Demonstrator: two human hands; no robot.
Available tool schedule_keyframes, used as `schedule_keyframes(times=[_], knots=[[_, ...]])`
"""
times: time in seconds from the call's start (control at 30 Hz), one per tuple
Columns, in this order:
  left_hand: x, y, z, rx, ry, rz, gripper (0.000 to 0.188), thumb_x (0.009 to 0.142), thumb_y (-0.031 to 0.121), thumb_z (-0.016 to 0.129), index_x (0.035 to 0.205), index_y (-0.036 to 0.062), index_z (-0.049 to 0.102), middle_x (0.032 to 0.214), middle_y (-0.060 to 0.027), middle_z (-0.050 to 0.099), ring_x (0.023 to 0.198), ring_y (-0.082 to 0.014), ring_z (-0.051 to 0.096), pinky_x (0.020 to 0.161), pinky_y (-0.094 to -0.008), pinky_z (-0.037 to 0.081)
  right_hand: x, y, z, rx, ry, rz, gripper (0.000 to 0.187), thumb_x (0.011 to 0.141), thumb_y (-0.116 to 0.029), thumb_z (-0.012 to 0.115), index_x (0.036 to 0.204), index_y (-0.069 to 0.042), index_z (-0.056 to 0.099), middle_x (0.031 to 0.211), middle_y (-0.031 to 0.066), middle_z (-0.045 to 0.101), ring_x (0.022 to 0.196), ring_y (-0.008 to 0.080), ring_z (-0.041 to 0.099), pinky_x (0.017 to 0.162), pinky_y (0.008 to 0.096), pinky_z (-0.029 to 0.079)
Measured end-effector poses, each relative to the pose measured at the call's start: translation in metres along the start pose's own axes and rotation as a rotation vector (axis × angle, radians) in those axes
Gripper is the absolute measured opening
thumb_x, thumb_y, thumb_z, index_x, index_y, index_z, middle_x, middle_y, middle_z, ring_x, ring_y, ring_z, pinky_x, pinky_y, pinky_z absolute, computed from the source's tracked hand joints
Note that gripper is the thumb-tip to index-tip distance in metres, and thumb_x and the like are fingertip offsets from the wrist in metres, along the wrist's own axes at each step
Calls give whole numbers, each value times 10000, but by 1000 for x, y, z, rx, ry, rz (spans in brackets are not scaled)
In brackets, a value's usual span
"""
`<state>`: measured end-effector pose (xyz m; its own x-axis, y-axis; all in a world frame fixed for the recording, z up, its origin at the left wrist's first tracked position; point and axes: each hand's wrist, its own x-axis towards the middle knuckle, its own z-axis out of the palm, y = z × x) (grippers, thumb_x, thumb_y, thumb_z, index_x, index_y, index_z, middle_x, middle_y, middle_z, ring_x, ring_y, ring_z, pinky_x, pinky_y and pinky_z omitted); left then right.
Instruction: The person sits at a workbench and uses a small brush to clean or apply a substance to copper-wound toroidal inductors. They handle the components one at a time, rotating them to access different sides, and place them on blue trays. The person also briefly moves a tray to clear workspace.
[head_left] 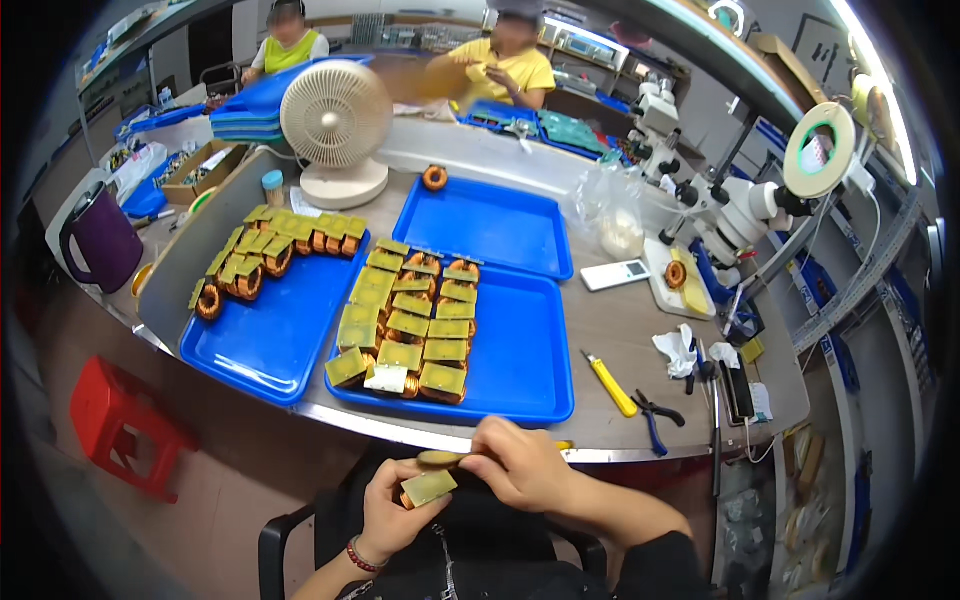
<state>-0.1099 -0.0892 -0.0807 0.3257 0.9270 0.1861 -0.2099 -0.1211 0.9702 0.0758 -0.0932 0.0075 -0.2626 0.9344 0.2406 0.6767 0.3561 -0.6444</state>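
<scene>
The left grip (392,515) is curled around a copper coil with a greenish-yellow board (430,488), holding it just off the front edge of the desk (600,335). The right grip (525,468) pinches a flat brownish piece (439,458) between thumb and finger, right above that board; whether the two touch is hard to tell.

Beyond the hands, a blue tray (522,350) carries rows of similar board-topped coils (445,350) on its left side. Another blue tray (265,345), to the left, has more of them along its back and left edges. Behind lies a third blue tray (490,225), with a bare coil (434,178) by its back left corner.

To the right are a yellow knife (612,387) and pliers (655,412). Farther out stand a fan (335,110), a purple kettle (108,238) and a microscope (735,215).
</scene>
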Motion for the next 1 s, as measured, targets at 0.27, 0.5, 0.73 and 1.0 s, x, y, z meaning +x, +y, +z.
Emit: schedule_keyframes(times=[0.27,0.5,0.73,1.0], knots=[[7,3,12,361,-26,363,432,608,12,770,958,14,517,981,-155,585,901,-248,600,758,-321,489,-46,32,11,-348,390,240,111,687,-102,675,665,-63,574,831,105,589,485,241,546,413,321,426],[3,14,22,-114,13,-102,326,696,-20,703,911,22,462,956,-130,588,827,-161,617,705,-269,498,-59,44,31,-40,419,159,102,696,-45,690,751,-37,604,807,103,585,552,171,558,473,247,438],[12,10,29,-389,-33,-374,275,757,-36,650,917,32,437,946,-104,564,867,-105,569,747,-246,483,-70,44,69,685,232,70,829,528,-135,861,1224,-41,420,1154,103,402,591,54,375,499,181,308],[6,27,33,-524,-38,-416,557,790,-42,606,1235,11,276,1096,-147,487,937,-107,517,772,-235,465,-58,44,82,896,233,7,797,567,45,799,1240,-12,375,1168,114,366,946,148,525,730,232,493]])
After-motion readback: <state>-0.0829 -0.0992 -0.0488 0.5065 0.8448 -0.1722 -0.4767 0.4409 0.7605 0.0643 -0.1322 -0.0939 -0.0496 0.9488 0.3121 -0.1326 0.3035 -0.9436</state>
